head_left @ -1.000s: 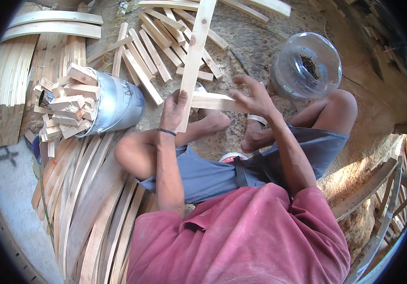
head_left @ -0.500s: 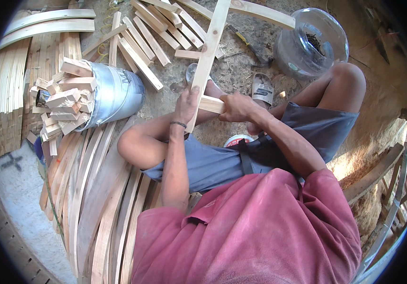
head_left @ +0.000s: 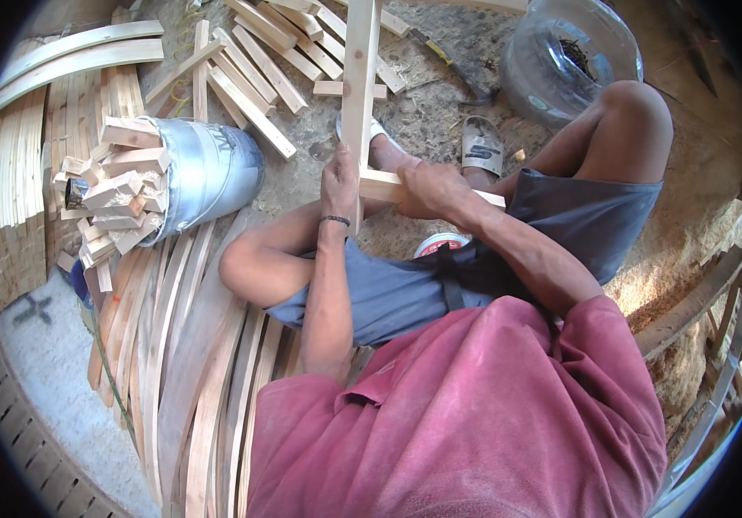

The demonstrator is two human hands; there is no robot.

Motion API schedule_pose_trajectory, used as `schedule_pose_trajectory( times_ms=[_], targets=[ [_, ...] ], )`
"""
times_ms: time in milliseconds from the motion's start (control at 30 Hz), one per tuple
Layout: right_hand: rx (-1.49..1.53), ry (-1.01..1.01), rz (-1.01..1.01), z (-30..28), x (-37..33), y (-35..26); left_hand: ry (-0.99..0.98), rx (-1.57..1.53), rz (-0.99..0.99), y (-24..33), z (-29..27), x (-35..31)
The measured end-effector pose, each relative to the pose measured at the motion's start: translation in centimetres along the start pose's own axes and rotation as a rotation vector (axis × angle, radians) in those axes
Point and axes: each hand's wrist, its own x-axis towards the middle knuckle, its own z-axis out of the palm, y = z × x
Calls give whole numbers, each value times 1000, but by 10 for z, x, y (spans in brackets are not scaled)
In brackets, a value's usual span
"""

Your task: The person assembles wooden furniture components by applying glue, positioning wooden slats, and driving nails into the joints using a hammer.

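Note:
A long pale wooden strip (head_left: 359,82) runs nearly straight away from me above my lap. My left hand (head_left: 340,183) is closed around its near part, a dark bracelet on the wrist. A shorter wooden crosspiece (head_left: 379,185) meets the strip from the right, close to its near end. My right hand (head_left: 433,192) wraps over the crosspiece, whose far right end shows beyond the palm. At the top edge, another wooden piece (head_left: 483,4) is partly cut off by the picture.
Left of my knee, a metal bucket (head_left: 211,168) lies tipped, full of short wood blocks (head_left: 133,160). Cut wooden pieces (head_left: 258,65) are scattered ahead. A hammer (head_left: 453,69) lies near a clear plastic container (head_left: 552,86) with dark contents. Long strips (head_left: 189,371) lie at my left.
The long strip has swung from slanted to nearly upright in the picture, its far end going left. More of the crosspiece now shows past my right hand.

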Motion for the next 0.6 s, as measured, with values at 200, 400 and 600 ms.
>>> schedule_pose_trajectory(
  times_ms=[200, 400, 600],
  targets=[
    [-45, -14, -8, -6, -4, -7, 39, 12, 60, -6, 5, -1],
    [-2, 10, 30, -3, -11, -7, 12, 41, 0, -12, 9, -2],
    [11, -43, 14, 1, -8, -2, -4, 23, -16, -12, 9, -4]
  ],
)
